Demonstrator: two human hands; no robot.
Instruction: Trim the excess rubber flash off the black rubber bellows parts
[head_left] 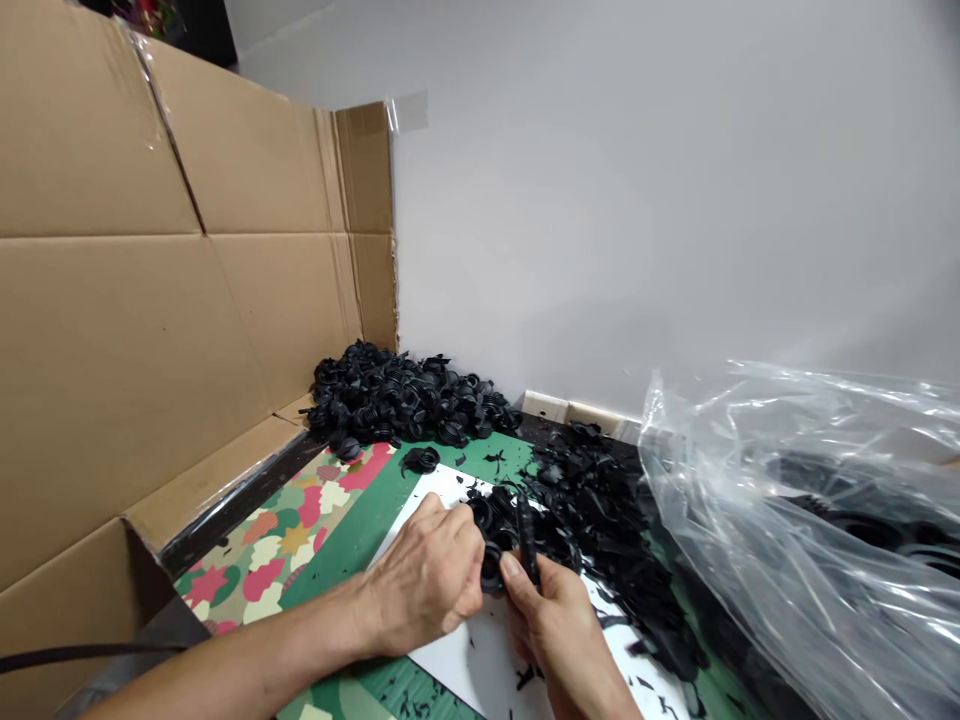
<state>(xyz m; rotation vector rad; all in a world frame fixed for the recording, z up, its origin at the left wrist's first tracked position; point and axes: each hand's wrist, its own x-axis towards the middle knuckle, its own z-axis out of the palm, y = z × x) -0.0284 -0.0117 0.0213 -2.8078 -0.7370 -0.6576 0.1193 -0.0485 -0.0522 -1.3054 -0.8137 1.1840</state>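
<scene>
A black ribbed rubber ring (491, 567) sits between the two hands, just above a white sheet (480, 650). The left hand (424, 575) is closed, its fingers curled over the ring's upper edge. The right hand (555, 630) is also closed, thumb and fingers pinching a slim black piece (527, 540) upright against the ring; whether that piece is a tool or a strip of rubber is hidden.

Black rubber scraps (592, 510) lie in one loose heap to the right of the hands, spilling over the white sheet. One separate ring (420, 460) rests on a green patterned sheet (322, 540), just in front of a single heaped pile of many similar rings (405, 395), too many to count. That pile sits in the corner where a folded cardboard wall (150, 300) meets a white wall (637, 200).

To the right, one clear plastic bag (795, 530) holds several dark round shapes (870, 530), blurred by the film, so their number cannot be told.
</scene>
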